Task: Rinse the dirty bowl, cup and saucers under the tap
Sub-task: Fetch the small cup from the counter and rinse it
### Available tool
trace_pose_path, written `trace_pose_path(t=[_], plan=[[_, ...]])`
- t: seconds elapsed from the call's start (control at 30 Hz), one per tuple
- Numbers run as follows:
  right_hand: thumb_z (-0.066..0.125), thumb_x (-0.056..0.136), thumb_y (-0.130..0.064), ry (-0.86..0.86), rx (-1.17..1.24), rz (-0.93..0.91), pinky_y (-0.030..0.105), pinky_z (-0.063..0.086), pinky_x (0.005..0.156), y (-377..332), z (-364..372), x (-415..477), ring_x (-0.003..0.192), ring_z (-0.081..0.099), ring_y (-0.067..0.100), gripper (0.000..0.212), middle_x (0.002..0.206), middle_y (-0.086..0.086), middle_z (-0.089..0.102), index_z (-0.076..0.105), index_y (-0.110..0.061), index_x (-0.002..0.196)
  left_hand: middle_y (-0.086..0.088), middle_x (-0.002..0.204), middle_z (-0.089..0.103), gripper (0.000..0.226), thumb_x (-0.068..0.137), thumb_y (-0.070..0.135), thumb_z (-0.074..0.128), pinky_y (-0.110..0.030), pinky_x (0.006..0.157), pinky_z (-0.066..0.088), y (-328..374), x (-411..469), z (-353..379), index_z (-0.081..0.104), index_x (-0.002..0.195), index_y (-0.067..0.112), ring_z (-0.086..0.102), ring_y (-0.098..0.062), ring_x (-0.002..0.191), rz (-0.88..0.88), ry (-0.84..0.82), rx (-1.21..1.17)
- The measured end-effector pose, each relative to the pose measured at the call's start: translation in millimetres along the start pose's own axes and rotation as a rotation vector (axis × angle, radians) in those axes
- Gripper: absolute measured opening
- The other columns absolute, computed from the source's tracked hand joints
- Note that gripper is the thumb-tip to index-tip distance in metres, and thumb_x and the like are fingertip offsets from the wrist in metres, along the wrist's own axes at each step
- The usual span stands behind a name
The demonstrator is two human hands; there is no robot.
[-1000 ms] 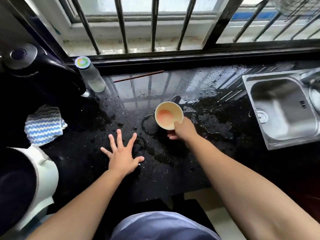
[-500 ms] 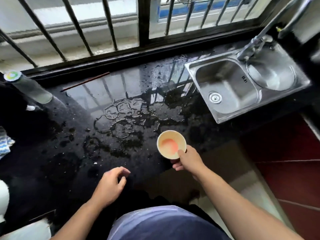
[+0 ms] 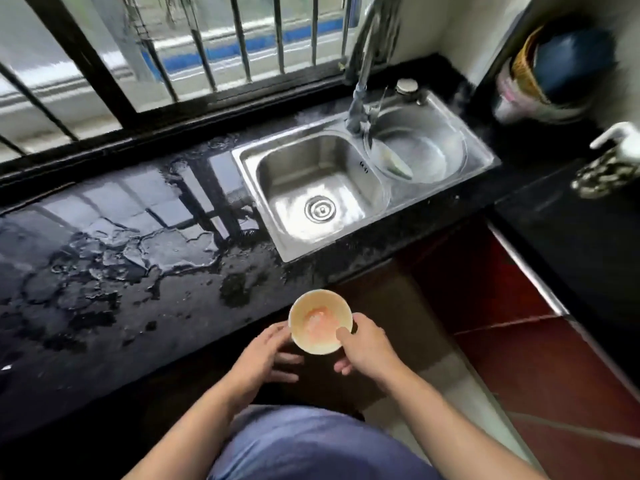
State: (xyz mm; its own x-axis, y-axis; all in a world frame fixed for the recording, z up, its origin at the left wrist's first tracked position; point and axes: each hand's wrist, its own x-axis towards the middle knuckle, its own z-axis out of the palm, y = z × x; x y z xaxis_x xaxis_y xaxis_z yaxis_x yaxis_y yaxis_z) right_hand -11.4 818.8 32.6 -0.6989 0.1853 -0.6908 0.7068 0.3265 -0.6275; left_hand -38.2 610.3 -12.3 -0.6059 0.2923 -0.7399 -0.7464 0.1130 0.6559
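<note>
A small cream bowl point(image 3: 320, 322) with a pink-orange smear inside is held in the air just off the counter's front edge. My right hand point(image 3: 363, 346) grips its right rim, thumb over the edge. My left hand point(image 3: 265, 355) is at the bowl's left side, thumb touching the rim, fingers spread underneath. The steel double sink point(image 3: 277, 258) lies ahead to the right, with the tap point(image 3: 358, 98) standing between its two basins. No water runs from the tap. A plate-like dish point(image 3: 398, 164) lies in the round right basin.
The black counter point(image 3: 104, 278) is wet with puddles left of the sink. A barred window point(image 3: 173, 57) runs along the back. On the right stand a soap pump bottle point(image 3: 609, 157) and a blue and wicker item point(image 3: 554, 64). Red floor tiles point(image 3: 536, 375) lie below right.
My right hand lifted the bowl off the counter and carried it toward me. My left hand left the counter and came up to the bowl. The view swung right toward the sink.
</note>
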Motion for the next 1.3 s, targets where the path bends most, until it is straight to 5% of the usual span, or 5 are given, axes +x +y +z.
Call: trace_pose_path(t=[0.33, 0.5, 0.7, 0.97, 1.3], plan=[[0.05, 0.091, -0.035, 0.007, 0.011, -0.078, 0.025, 0.057, 0.051, -37, -126, 74, 0.053, 0.073, 0.018, 0.017, 0.072, 0.003, 0.076, 0.056, -0.031, 0.106, -0.009, 0.11, 0.081, 0.042, 0.078, 0.062, 0.071, -0.043, 0.071, 0.064, 103, 100, 117, 0.08, 0.106, 0.032, 0.079, -0.028, 0.096, 0.077, -0.003, -0.158], [0.046, 0.097, -0.059, -0.025, -0.008, -0.151, 0.03, 0.061, 0.058, -71, -203, 107, 0.065, 0.074, 0.016, 0.046, 0.096, 0.0, 0.075, 0.048, -0.042, 0.139, -0.008, 0.109, 0.081, 0.038, 0.082, 0.057, 0.072, -0.035, 0.065, 0.062, 155, 146, 155, 0.08, 0.107, 0.03, 0.08, -0.026, 0.093, 0.131, 0.067, -0.222], [0.049, 0.101, -0.04, 0.141, 0.036, -0.123, 0.03, 0.063, 0.069, -112, -285, 180, 0.091, 0.071, 0.011, 0.042, 0.11, -0.008, 0.071, 0.053, -0.025, 0.141, -0.015, 0.124, 0.073, 0.051, 0.087, 0.061, 0.06, -0.031, 0.063, 0.06, 220, 193, 164, 0.068, 0.128, 0.032, 0.077, -0.042, 0.092, 0.178, 0.085, -0.247], [0.054, 0.092, -0.026, 0.152, -0.719, -0.459, 0.042, 0.041, 0.107, -228, -350, 360, 0.132, 0.048, 0.028, 0.054, 0.147, 0.009, 0.048, 0.046, -0.017, 0.144, -0.023, 0.123, 0.07, 0.04, 0.092, 0.056, 0.058, -0.031, 0.058, 0.06, 272, 257, 169, 0.067, 0.122, 0.032, 0.078, -0.043, 0.084, 0.201, 0.332, -0.466], [0.052, 0.079, -0.029, -0.024, -1.617, -0.56, 0.062, 0.03, 0.112, -308, -326, 511, 0.128, 0.047, 0.033, 0.041, 0.121, 0.007, 0.063, 0.064, -0.02, 0.118, -0.016, 0.105, 0.074, 0.038, 0.087, 0.055, 0.058, -0.03, 0.054, 0.058, 292, 292, 180, 0.06, 0.113, 0.027, 0.079, -0.04, 0.074, 0.24, 0.67, -0.749]])
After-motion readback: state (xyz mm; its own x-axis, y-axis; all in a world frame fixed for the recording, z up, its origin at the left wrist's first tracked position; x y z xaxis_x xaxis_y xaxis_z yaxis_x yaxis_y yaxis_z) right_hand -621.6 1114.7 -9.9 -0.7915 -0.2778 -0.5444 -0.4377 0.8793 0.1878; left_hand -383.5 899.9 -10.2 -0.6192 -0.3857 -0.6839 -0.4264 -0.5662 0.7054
